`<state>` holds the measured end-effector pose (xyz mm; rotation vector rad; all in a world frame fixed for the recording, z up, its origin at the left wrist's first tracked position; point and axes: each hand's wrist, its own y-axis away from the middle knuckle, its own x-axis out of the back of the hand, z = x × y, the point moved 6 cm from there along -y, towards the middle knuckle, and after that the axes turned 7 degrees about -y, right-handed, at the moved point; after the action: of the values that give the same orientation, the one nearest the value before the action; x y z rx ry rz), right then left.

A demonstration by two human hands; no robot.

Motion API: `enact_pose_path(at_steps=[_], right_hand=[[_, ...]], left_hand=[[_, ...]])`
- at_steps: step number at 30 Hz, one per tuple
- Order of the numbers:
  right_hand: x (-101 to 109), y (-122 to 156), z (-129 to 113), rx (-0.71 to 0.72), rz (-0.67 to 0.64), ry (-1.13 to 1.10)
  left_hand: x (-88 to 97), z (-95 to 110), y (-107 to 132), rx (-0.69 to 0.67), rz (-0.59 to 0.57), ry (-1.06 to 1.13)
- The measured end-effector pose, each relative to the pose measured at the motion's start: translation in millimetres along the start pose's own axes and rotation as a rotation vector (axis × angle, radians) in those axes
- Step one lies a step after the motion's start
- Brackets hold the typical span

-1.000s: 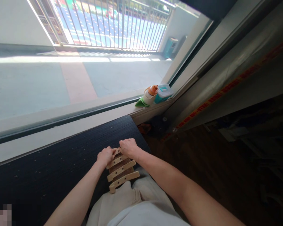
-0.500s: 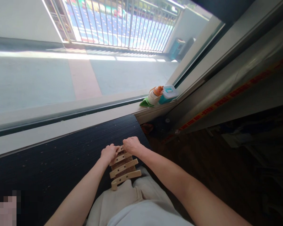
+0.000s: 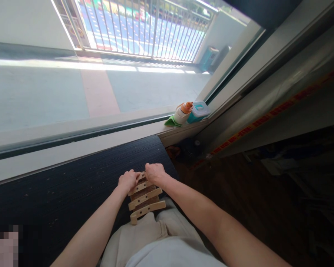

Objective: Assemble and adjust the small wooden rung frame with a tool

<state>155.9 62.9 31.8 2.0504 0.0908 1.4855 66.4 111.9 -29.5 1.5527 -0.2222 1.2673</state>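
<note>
We see little change over the last second: our view has swung slightly left, so the bottle (image 3: 182,114) and box (image 3: 197,112) on the sill (image 3: 119,141) appear farther right, while both hands stay at the far end of the slatted piece (image 3: 146,197). For the work in hand, we judge this to mean steady handling at that end, with no change of grip that we can make out.

Our left hand (image 3: 128,180) is curled nearly closed, with thumb and fingers on the left of the far slat. Our right hand (image 3: 155,173) is bunched closed over the right of the same end, just beside the left. Fingertips are hidden, so we cannot tell exactly how they press.

The slatted piece lies between our forearms, by the corner of the black table (image 3: 72,185), its nearest slat against our trousers (image 3: 136,241). We cannot tell whether table or lap bears it.
</note>
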Motion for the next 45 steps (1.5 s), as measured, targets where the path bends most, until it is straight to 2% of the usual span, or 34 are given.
enact_pose_path(at_steps=[2,8,11,18,20,26,30,34,36,45], right_hand=[[4,2,-1,0.012,-0.003,0.017],[18,7,-17,0.245,0.034,0.063],[13,3,-16,0.214,0.012,0.037],[2,0,-2,0.026,0.004,-0.014],[5,2,-4,0.048,-0.002,0.014],[20,12,-18,0.273,0.011,0.099],[13,9,-14,0.218,-0.044,0.086],[3,3,-4,0.094,-0.032,0.04],[1,3,-2,0.077,-0.03,0.036],[24,14,-18,0.275,-0.014,0.107]], left_hand=[[-0.6,-1,0,0.006,0.0,0.005],[-2.8,-1,-1,0.015,0.014,-0.004],[-1.7,0,0,0.021,0.006,0.0],[0.3,0,2,0.008,0.004,-0.001],[-0.4,0,2,0.008,0.009,-0.006],[-3.0,-1,-1,0.009,0.013,-0.007],[-2.5,-2,-1,0.02,0.001,0.001],[-0.3,-1,1,0.012,-0.006,0.013],[-0.1,0,1,0.005,-0.005,0.009],[-5.8,-2,-3,0.017,0.013,-0.022]])
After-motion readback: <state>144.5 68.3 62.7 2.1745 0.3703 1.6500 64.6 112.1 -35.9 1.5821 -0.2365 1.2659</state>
